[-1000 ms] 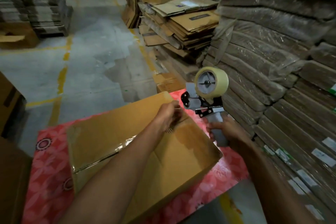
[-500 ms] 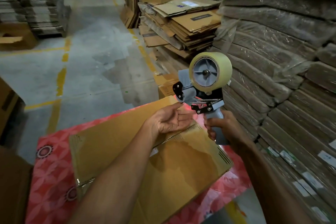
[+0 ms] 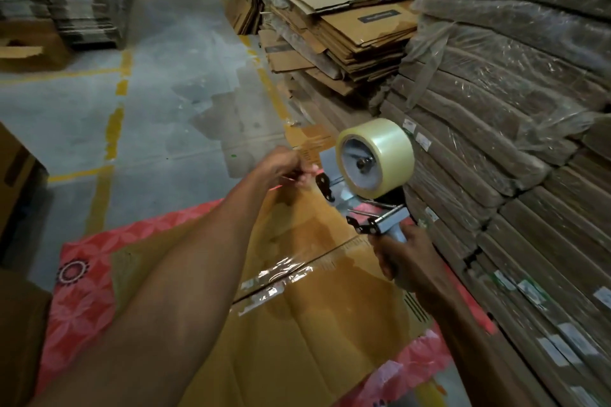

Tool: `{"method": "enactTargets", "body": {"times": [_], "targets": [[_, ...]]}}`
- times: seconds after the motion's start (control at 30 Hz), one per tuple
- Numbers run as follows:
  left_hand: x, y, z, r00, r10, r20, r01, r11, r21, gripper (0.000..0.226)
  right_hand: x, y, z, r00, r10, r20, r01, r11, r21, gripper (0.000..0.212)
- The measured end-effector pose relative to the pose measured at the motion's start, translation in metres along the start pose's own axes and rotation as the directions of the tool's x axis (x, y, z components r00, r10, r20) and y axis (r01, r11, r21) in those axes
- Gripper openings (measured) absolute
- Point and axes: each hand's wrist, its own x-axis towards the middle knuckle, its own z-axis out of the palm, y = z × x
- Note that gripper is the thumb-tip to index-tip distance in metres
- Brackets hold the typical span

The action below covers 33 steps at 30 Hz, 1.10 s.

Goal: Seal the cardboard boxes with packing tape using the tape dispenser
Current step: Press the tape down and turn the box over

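Above the cardboard box (image 3: 314, 324), right hand (image 3: 401, 261) gripping tape dispenser (image 3: 373, 175), left hand (image 3: 284, 165) fingers pinching tape end

- Cardboard box (image 3: 297, 334): brown, lay flat w/ top up on a pink floral mat, centre seam closed, shiny clear tape strip across part of seam.
- Tape dispenser (image 3: 380, 208): grey handle, black metal front, big roll of clear tape (image 3: 375, 158) on hub; held tilted above box's far right corner, roll uppermost.
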Motion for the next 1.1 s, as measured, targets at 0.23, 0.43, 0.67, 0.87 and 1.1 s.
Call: {"method": "enactTargets", "body": {"times": [0.23,0.43,0.67,0.87,1.1], "targets": [[0.053,-0.012,-0.001,0.937,0.245,-0.248,-0.092,0.859,0.503,0.028,-0.005,0.025,0.009,0.986,0.150,-0.069,-0.148,0.988,0.033,0.014],[0.067,-0.042,0.010,0.920,0.288,-0.265,-0.166,0.900,0.403,0.024,-0.006,0.031,0.012,0.982,0.167,-0.092,-0.167,0.986,0.007,0.020],[0.070,-0.049,0.016,0.894,0.360,-0.266,-0.248,0.893,0.376,0.023,-0.005,0.030,0.011,0.977,0.188,-0.101,-0.187,0.982,0.023,0.014],[0.075,-0.048,0.018,0.908,0.324,-0.266,-0.195,0.889,0.415,0.018,-0.002,0.028,0.010,0.967,0.232,-0.104,-0.229,0.972,0.045,0.017],[0.070,-0.041,0.012,0.956,0.177,-0.234,-0.053,0.888,0.456,0.023,0.005,0.021,0.016,0.960,0.231,-0.159,-0.249,0.963,-0.101,0.022]]}}
